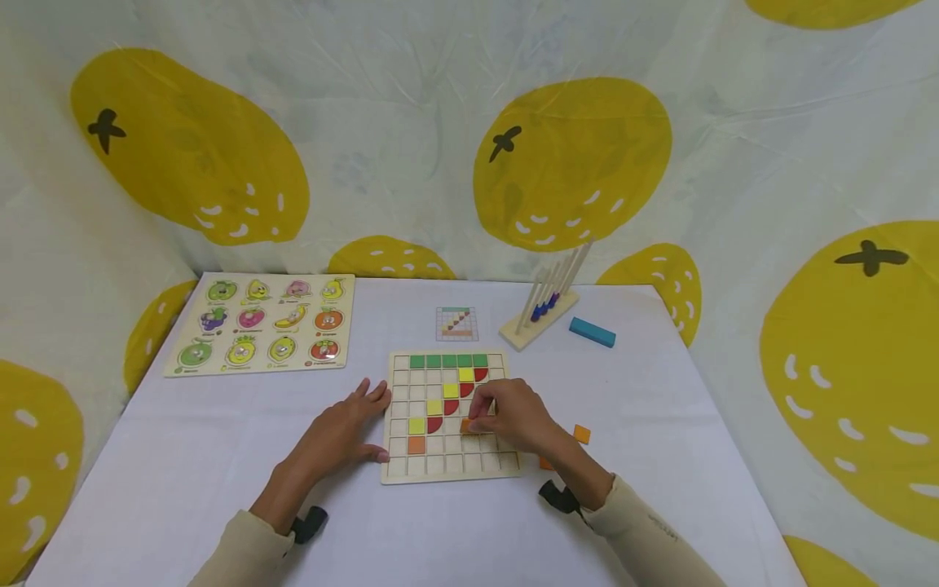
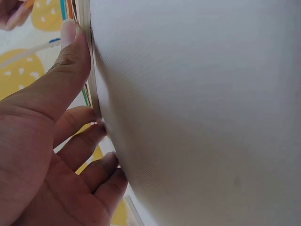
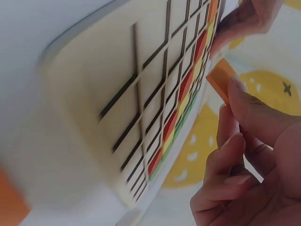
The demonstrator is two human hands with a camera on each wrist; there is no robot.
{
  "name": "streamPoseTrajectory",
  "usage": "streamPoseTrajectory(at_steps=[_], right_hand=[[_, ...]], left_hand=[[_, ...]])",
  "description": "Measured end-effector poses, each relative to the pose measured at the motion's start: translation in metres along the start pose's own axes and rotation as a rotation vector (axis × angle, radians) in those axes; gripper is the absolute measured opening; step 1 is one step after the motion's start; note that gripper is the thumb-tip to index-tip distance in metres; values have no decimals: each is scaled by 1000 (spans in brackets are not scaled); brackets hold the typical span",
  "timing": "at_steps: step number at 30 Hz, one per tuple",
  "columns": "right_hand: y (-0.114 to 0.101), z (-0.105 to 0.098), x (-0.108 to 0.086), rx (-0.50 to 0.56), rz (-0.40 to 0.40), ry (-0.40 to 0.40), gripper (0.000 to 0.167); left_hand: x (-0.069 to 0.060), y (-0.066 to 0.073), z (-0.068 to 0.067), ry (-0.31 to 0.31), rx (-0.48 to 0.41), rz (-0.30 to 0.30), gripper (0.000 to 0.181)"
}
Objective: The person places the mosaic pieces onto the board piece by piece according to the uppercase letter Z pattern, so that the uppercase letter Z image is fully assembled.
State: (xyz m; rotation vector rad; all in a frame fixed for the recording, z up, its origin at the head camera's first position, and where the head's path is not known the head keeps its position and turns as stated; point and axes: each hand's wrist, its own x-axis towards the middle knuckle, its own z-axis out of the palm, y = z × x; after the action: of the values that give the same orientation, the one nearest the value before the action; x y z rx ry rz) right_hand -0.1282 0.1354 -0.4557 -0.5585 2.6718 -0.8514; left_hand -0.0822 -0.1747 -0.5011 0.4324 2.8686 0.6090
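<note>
A wooden grid board lies on the table, with a row of green tiles, diagonals of yellow tiles and red quarter-round tiles, and one orange tile at lower left. Against the board's left edge rests my left hand, thumb and fingers spread. Over the board's right half, my right hand pinches a square orange tile between thumb and fingers. In the right wrist view that tile is held apart from the board surface. Part of the grid's right side is hidden under this hand.
Loose orange tiles lie right of the board, some partly behind the right wrist. Behind the board are a printed pattern card, a peg stand with blue and purple pieces, a teal block and a fruit puzzle.
</note>
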Motion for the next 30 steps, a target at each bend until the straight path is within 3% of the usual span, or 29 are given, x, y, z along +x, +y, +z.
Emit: streamPoseTrajectory(at_steps=[6, 13, 20, 27, 30], right_hand=[[-16, 20, 12, -35, -36, 9, 24], [-33, 38, 20, -83, -22, 12, 25], [-38, 45, 24, -130, -46, 12, 24], [-40, 49, 21, -159, -54, -76, 24], [-40, 49, 20, -154, -54, -79, 22]], left_hand=[[0, -1, 0, -1, 6, 6, 111], [0, -1, -1, -1, 2, 10, 111], [0, -1, 1, 2, -17, 5, 110], [0, -2, 2, 9, -18, 8, 109], [0, -2, 1, 6, -18, 10, 109]])
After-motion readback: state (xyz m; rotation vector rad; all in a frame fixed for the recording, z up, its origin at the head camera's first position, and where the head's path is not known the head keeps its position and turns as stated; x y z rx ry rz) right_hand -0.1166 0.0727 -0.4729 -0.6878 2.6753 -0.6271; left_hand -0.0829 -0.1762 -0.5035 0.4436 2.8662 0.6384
